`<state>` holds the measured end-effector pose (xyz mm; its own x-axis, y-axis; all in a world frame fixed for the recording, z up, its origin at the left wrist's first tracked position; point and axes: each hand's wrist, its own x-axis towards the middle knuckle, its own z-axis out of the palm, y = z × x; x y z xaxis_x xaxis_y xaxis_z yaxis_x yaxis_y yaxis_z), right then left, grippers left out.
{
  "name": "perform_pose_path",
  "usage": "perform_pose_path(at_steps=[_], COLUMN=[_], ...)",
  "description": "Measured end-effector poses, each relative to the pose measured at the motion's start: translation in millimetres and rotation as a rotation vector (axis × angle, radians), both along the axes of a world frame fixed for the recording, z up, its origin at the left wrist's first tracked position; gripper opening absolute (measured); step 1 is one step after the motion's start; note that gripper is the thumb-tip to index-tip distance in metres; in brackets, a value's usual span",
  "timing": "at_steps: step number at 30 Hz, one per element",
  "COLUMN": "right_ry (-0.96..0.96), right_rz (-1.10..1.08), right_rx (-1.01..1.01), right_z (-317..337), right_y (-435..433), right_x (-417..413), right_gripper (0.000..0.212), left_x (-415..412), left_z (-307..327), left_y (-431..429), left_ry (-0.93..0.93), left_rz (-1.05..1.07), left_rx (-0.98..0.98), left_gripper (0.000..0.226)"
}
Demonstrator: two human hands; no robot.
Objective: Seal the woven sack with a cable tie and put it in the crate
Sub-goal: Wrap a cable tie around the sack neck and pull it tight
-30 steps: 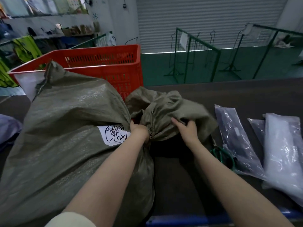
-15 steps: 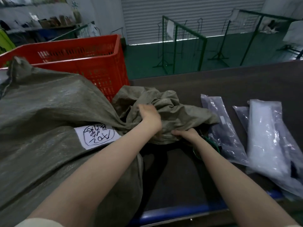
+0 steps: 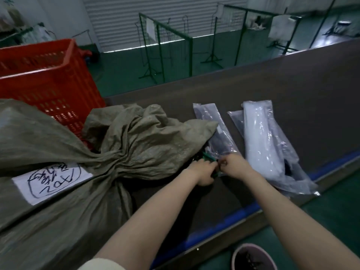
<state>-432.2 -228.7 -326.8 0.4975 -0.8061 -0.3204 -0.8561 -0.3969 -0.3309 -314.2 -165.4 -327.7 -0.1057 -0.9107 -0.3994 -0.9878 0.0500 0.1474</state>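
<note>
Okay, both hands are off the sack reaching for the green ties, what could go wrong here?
1. Nothing holds the sack's gathered neck, so it may loosen.
2. The green ties lie half under the sack's flap against a plastic packet; the left hand and right hand may fumble or drag the packet.

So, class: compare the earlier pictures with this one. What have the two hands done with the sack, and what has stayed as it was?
Both hands have let go of the woven sack's bunched neck and moved right. The left hand and right hand now meet over the green cable ties beside the plastic bags; the exact grip is unclear. The sack is on the table, untied; the red crate sits behind it.
</note>
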Motion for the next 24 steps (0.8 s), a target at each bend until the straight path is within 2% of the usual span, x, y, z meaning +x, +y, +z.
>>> perform_pose_path(at_steps=[5,10,14,19,22,24], right_ry=[0.101,0.266,0.214,0.051,-0.083,-0.194], right_rz=[-0.082,-0.082,-0.124,-0.218,-0.262,-0.270], right_rx=[-0.169,-0.243,-0.210,-0.178,-0.105,0.070], right_z=[-10,-14,-20,-14,-9,-3], right_y=[7,16,21,27,26,22], right_x=[1,15,19,17,13,6], right_gripper=[0.039,0.047,0.034,0.033,0.032,0.031], left_x=[11,15,15,9,-2,-7], left_z=[-10,-12,-13,-19,-18,-18], left_y=[-1,2,1,-2,-5,-8], left_ry=[-0.159,-0.052,0.044,0.310,0.654,0.891], left_rz=[-0.036,0.038,0.137,0.400,0.583,0.769], left_rx=[-0.028,-0.033,-0.056,-0.103,-0.001,0.150], left_gripper=[0.048,0.038,0.033,0.026,0.029,0.031])
